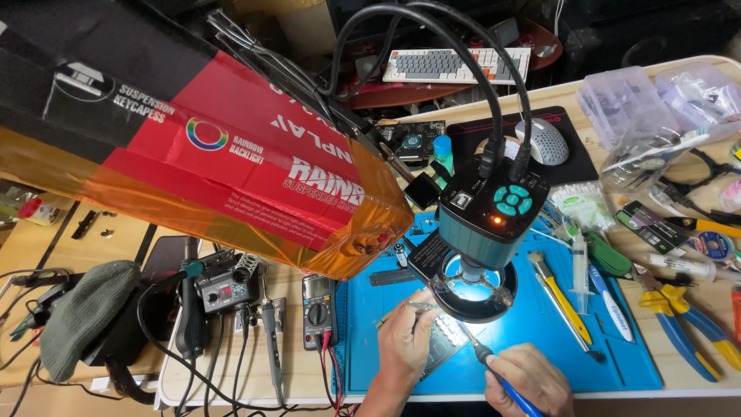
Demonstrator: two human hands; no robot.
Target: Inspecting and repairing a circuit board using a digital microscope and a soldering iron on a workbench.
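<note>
Only the person's two hands and a short stretch of each forearm show, at the bottom edge of the head view. The left hand [403, 333] is bare, with no glove, ring or watch visible, and its forearm carries no sleeve as far as the frame's edge. The right hand [529, 378] is also bare and ungloved, knuckles showing, its wrist cut off by the frame. No clothing is in view.

A light wooden bench [540, 96] carries a blue work mat [617, 363], a multimeter [317, 307] and yellow-and-blue pliers [683, 320].
</note>
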